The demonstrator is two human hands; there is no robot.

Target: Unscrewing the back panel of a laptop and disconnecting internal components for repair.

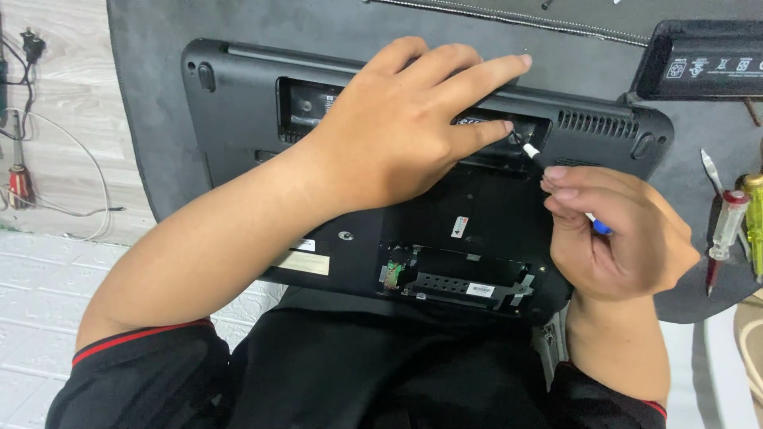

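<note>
While a black plastic laptop [262,159] lies upside down on a dark grey felt mat [151,119] in the middle of the worktop, a person works on its underside with both hands. The left hand [397,127] lies flat and spread wide across the laptop's back, fingers reaching into the long open battery bay near the far edge, holding nothing. The right hand [620,238] is closed around a slim screwdriver with a blue and white handle [534,152], gripped like a pen; its tip meets the right part of the bay, just beside the left index finger. Whether it sits in a screw head is too small to tell.

To do this well, the tool should probably stand square to the screw with firm downward pressure, the flat hand steadying the case so the tip does not slip.

Nearer the person, an open compartment shows a metal bracket and a green circuit board [392,274]. Beyond the laptop's right corner rests a black rectangular battery pack [699,59]. Further right lie spare screwdrivers, one with a clear handle and red trim [727,226]. On the left, a white cable [71,151] trails over pale wood.
</note>
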